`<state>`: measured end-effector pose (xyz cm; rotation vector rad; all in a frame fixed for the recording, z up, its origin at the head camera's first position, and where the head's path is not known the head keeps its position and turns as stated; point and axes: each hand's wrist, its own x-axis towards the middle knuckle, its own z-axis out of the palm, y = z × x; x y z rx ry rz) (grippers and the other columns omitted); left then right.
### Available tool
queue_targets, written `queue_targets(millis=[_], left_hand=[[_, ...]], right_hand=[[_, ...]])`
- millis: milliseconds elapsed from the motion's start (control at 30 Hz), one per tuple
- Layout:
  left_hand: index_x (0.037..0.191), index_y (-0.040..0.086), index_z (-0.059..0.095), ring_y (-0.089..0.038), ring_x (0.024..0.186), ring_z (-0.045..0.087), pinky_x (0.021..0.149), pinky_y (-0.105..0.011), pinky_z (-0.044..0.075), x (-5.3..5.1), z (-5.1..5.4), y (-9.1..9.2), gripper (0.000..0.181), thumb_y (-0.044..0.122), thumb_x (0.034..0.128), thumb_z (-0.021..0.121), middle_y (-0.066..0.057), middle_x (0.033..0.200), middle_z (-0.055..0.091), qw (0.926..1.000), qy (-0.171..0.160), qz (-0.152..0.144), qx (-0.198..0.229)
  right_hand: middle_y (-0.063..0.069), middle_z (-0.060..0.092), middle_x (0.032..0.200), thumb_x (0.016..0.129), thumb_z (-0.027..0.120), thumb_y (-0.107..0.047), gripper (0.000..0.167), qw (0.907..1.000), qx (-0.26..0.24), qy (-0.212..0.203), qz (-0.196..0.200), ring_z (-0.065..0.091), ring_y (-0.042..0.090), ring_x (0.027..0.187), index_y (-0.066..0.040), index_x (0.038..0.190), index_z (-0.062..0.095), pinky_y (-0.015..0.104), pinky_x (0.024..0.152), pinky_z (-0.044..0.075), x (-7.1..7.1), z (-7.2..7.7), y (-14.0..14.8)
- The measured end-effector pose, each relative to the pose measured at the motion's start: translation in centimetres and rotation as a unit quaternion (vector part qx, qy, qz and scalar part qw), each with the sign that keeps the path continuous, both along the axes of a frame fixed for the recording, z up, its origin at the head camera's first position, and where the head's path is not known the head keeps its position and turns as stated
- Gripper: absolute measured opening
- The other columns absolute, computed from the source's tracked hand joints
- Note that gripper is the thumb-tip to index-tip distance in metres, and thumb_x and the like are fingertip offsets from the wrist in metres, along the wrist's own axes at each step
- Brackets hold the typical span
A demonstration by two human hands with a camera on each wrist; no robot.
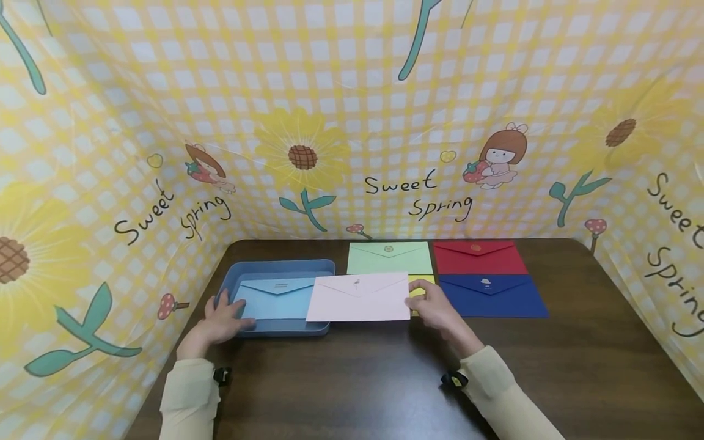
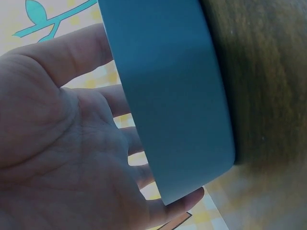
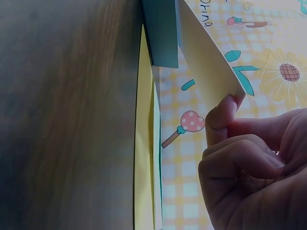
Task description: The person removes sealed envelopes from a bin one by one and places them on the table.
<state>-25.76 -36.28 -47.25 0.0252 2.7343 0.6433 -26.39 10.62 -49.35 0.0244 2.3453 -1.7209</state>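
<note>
With fingers of the right hand (image 1: pixel 437 308), in the head view, pinches the right edge of a pink envelope (image 1: pixel 357 305), with the forearm slanting in from the lower right. Holds it level over the right rim of a blue tray (image 1: pixel 275 332), with its left end overlapping a light blue envelope (image 1: pixel 275 308) lying inside. Reaches the left hand (image 1: pixel 220 321) forward to the near left corner of the tray, with fingers loosely spread and thumb pointing inward.

In the left wrist view, bares the open palm beside the tray's outer wall, with the thumb passing over the rim and the little finger showing beyond the corner; cannot tell how firmly pressed.

In the right wrist view, nips a corner of the pink envelope between thumb and a bent finger, with the others folded toward the palm. Holds it clear of the counter (image 1: pixel 357 379) and of a yellow envelope (image 3: pixel 144 153) lying there
</note>
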Motion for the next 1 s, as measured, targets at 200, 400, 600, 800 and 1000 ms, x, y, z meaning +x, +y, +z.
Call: queue_targets(millis=[200,400,600,800,1000], left_hand=[[0.151,-0.014,0.041,-0.069,0.144,-0.010,0.104,-0.088,0.014,0.2,0.4,0.2,0.077,0.037,0.1004,0.067,-0.048,0.160,-0.005,0.9999,0.002,-0.005,-0.010],[0.151,-0.015,0.040,-0.069,0.144,-0.010,0.104,-0.088,0.014,0.0,0.1,0.1,0.075,0.035,0.1014,0.065,-0.048,0.160,-0.006,0.9998,0.002,-0.006,-0.019],[0.151,-0.015,0.041,-0.070,0.143,-0.010,0.103,-0.088,0.015,0.1,0.5,0.1,0.076,0.037,0.1011,0.066,-0.049,0.159,-0.005,0.9998,0.003,-0.011,-0.014],[0.150,-0.016,0.041,-0.070,0.144,-0.009,0.104,-0.088,0.014,0.0,0.4,0.0,0.078,0.038,0.1001,0.067,-0.050,0.159,-0.003,0.9999,0.007,-0.009,-0.012],[0.150,-0.016,0.042,-0.070,0.143,-0.008,0.104,-0.088,0.016,0.1,0.4,-0.1,0.075,0.036,0.1012,0.066,-0.049,0.160,-0.002,0.9998,0.010,-0.011,-0.017]], right_hand=[[0.002,0.046,0.061,0.103,0.060,-0.006,0.023,1.0000,0.004,0.000,0.001,0.033,0.014,0.044,-0.001,0.125,0.059,0.026,0.045,0.027,0.1,-0.1,0.8],[0.004,0.049,0.063,0.102,0.061,-0.005,0.025,1.0000,0.002,-0.006,0.006,0.033,0.013,0.044,0.000,0.126,0.058,0.026,0.045,0.028,0.3,0.3,1.4],[0.006,0.053,0.065,0.103,0.061,-0.006,0.026,1.0000,0.005,-0.003,0.004,0.033,0.013,0.044,0.000,0.128,0.057,0.025,0.045,0.029,0.4,0.5,2.2],[0.003,0.046,0.062,0.103,0.061,-0.005,0.025,0.9999,0.002,0.002,0.016,0.033,0.013,0.044,0.001,0.127,0.056,0.025,0.045,0.029,0.5,0.4,2.9],[0.002,0.045,0.064,0.104,0.060,-0.005,0.024,0.9996,-0.001,0.010,0.026,0.032,0.012,0.046,0.002,0.126,0.055,0.025,0.045,0.028,0.7,0.4,3.6]])
